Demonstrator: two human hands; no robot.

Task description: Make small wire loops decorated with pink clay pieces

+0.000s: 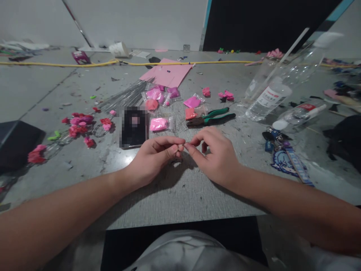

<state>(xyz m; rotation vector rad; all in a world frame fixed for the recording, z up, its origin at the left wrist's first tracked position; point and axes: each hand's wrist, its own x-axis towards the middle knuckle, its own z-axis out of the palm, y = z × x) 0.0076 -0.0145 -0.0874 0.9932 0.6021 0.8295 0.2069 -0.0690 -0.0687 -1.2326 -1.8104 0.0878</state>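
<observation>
Over the middle of the grey table (169, 203), my left hand (153, 156) and my right hand (216, 152) meet fingertip to fingertip. Both are closed in a pinch around a tiny item (181, 146), too small and too covered by the fingers to name. Just beyond my right hand lie pliers (210, 119) with green and black handles, their jaws over a bag of orange-red clay (191, 113). A bag of bright pink clay (158, 124) and a dark, partly blurred rectangular device (134, 128) lie beyond my left hand.
More bagged clay (155, 95), thin wires (126, 94) and a pink sheet (169, 72) lie farther back. Red and pink clay flowers (80, 124) are on the left. Plastic bottles (267, 98) and a keychain (289, 162) stand or lie right. A yellow cable (169, 63) crosses behind.
</observation>
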